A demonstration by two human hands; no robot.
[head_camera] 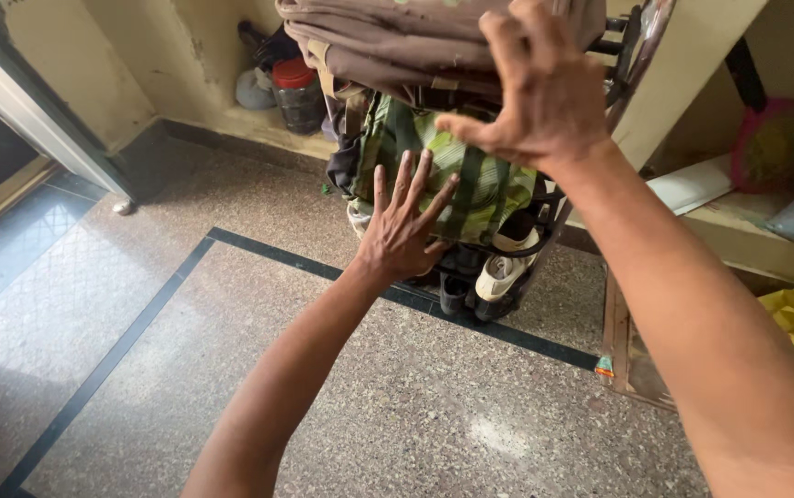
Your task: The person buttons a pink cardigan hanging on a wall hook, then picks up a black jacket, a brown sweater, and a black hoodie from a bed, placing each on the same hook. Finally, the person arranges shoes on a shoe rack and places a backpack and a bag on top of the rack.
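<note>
Against the shoe rack (544, 235), left hand (403, 226) splayed on green bag (470, 180), right hand (540, 88) wide on brown bag (388, 41)

A speckled terrazzo floor (397, 415) fills the room, crossed by a dark inlaid border strip (139, 318). Left of the strip, a pale door frame (33, 115) stands over darker tiles. Beyond the strip, a cream wall (185, 46) rises above a low ledge holding a red-lidded jar (298, 92). Right of the jar stands a cream shelf unit (738, 231). Daylight glints off the floor.
</note>
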